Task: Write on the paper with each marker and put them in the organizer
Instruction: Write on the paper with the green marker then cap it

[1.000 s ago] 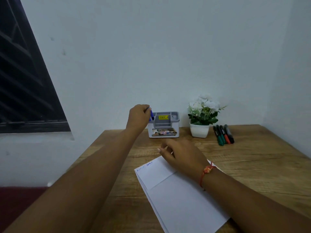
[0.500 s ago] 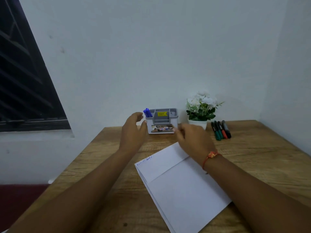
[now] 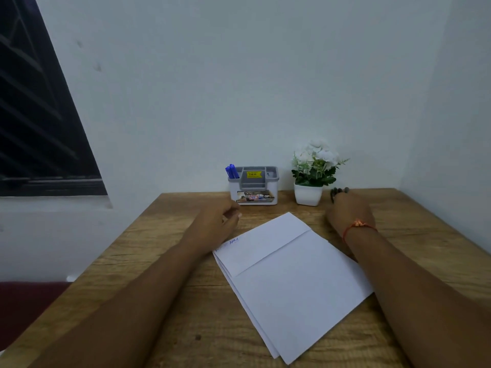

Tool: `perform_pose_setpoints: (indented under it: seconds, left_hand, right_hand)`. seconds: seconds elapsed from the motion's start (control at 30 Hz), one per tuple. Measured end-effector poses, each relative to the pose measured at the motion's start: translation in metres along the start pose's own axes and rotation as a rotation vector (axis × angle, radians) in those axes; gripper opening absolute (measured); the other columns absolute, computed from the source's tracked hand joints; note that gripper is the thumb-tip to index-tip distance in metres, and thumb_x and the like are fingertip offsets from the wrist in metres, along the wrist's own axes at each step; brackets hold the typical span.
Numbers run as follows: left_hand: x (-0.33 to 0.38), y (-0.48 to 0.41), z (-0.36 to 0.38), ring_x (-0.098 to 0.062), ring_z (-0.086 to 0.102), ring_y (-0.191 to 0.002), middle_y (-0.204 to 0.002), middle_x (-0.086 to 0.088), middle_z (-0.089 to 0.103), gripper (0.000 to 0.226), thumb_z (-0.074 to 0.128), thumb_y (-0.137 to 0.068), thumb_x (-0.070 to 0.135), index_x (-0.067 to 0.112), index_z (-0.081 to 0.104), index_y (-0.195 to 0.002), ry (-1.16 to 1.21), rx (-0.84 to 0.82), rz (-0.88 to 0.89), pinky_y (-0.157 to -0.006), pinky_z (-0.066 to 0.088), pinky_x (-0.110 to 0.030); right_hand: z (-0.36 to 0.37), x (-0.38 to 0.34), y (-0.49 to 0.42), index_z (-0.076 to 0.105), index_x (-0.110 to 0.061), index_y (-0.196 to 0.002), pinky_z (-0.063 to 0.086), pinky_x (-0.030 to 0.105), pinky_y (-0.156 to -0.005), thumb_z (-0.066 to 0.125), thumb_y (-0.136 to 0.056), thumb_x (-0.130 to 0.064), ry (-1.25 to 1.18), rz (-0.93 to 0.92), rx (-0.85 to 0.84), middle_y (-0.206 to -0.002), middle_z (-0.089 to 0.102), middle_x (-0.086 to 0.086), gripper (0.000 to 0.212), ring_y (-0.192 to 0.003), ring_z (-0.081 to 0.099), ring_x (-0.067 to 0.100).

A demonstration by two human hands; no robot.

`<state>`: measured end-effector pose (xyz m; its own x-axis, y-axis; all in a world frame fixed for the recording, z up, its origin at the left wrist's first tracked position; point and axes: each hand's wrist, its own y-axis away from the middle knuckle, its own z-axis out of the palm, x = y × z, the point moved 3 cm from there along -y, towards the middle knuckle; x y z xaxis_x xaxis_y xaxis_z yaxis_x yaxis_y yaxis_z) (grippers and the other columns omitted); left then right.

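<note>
Light-brown wooden table (image 3: 159, 261) under me, with a folded white sheet of paper (image 3: 292, 274) lying skewed in the middle and a bit of blue writing at its top left corner. Against the back wall is the grey-and-white plastic organizer (image 3: 255, 192), blue marker tops (image 3: 232, 172) standing in its left compartment. A small white pot of white flowers (image 3: 308, 195) sits just to its right.

My left hand (image 3: 215, 224) is by the paper's corner, fingers loosely curled, holding nothing. My right hand (image 3: 348, 212) is the nearer one, over the dark loose markers (image 3: 335, 192) right of the pot. Only their far ends poke out past the knuckles, so I judge they lie lengthwise toward the wall, under the fingers. Whether those fingers grip one, I can't tell.
</note>
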<state>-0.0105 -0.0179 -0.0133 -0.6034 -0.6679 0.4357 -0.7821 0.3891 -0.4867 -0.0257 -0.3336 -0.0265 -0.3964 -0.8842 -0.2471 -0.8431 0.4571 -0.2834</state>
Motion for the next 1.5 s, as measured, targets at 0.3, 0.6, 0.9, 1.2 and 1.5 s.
perform_pose_setpoints:
  seconds: [0.3,0.6,0.9,1.2,1.5]
  left_hand:
    - [-0.002,-0.001,0.0,-0.003,0.059,-0.089,-0.099,0.011,0.067,0.02,0.058,-0.095,0.031,0.026,0.066,-0.113,0.009,-0.035,-0.017,-0.08,0.05,-0.023]
    - [0.002,0.001,-0.004,-0.005,0.059,-0.09,-0.098,0.012,0.067,0.018,0.057,-0.096,0.029,0.025,0.067,-0.111,0.044,-0.021,-0.044,-0.078,0.047,-0.021]
    - [0.001,-0.001,-0.005,-0.001,0.061,-0.088,-0.092,0.017,0.069,0.016,0.061,-0.093,0.032,0.027,0.069,-0.106,0.108,0.004,-0.059,-0.081,0.053,-0.027]
    - [0.016,0.001,-0.005,0.002,0.066,-0.091,-0.096,0.015,0.071,0.045,0.08,-0.078,0.026,0.029,0.066,-0.121,0.271,-0.054,-0.009,-0.089,0.054,-0.026]
    - [0.021,0.003,-0.007,0.001,0.068,-0.088,-0.093,0.011,0.073,0.035,0.08,-0.077,0.014,0.023,0.073,-0.109,0.309,-0.127,0.033,-0.088,0.056,-0.03]
  right_hand:
    - [-0.004,0.004,-0.003,0.058,-0.01,-0.133,0.053,0.036,-0.08,0.062,-0.092,-0.024,0.013,0.024,0.034,-0.139,0.056,0.015,0.044,-0.114,0.063,0.032]
    - [-0.037,-0.009,0.012,0.073,-0.01,-0.099,0.051,0.039,-0.074,0.06,-0.089,-0.026,-0.3,-0.083,0.401,-0.099,0.065,0.016,0.023,-0.091,0.062,0.037]
    - [-0.058,-0.026,0.033,0.051,-0.015,-0.109,0.057,0.036,-0.064,0.038,-0.109,-0.028,-1.015,-0.13,0.474,-0.091,0.073,0.001,0.019,-0.075,0.07,0.017]
    - [-0.032,-0.077,0.052,0.052,-0.013,-0.113,0.058,0.022,-0.053,0.046,-0.108,-0.03,-1.639,0.065,-0.075,-0.099,0.071,0.016,0.019,-0.079,0.075,0.023]
    - [-0.027,-0.088,0.062,0.052,-0.012,-0.117,0.058,0.02,-0.054,0.045,-0.108,-0.025,-1.59,0.017,-0.138,-0.089,0.072,0.01,0.017,-0.068,0.075,0.01]
